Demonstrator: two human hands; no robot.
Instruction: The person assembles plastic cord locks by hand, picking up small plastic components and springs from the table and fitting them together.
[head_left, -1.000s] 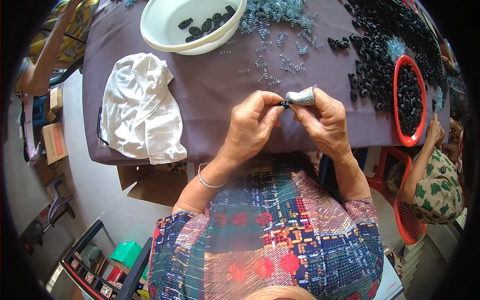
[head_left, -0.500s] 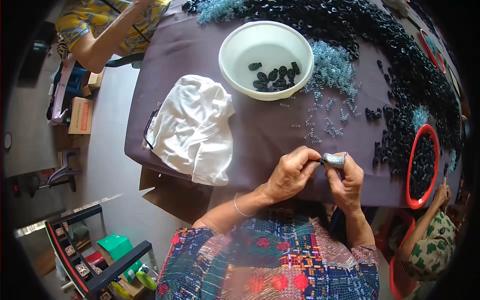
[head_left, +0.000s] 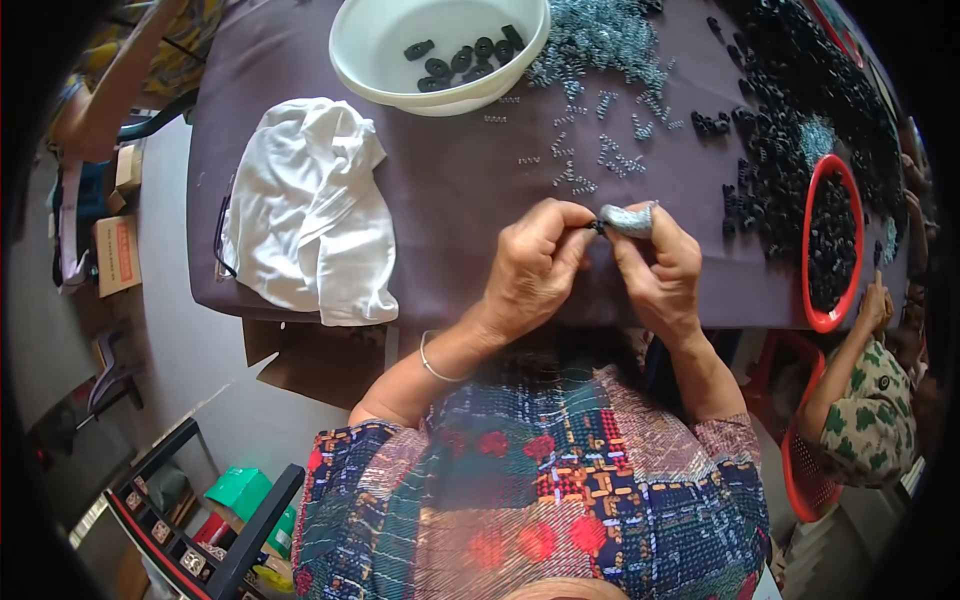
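Note:
Close above the table, my left hand (head_left: 535, 262) pinches a small black cord lock (head_left: 597, 227) between thumb and fingertips. My right hand (head_left: 662, 275), its forefinger wrapped in a grey finger cover (head_left: 627, 219), closes on the other side of the same piece. The fingers hide most of it, so I cannot see whether a spring is in it. Just beyond my hands lie loose metal springs (head_left: 622, 160). Farther off is a heap of springs (head_left: 595, 45), beside a white bowl (head_left: 440, 103) with several black cord locks (head_left: 461, 59) in it.
A white cloth (head_left: 310, 220) lies at the table's left edge. Black parts (head_left: 775, 150) spread along the right, by a red-rimmed basket (head_left: 826, 322) full of them. Another person's hand (head_left: 873, 305) is at the far right; a person's arm (head_left: 110, 95) shows upper left.
The view has shifted, so the bowl, cloth and springs appear higher and farther left. Both my hands keep the same pinch on the cord lock.

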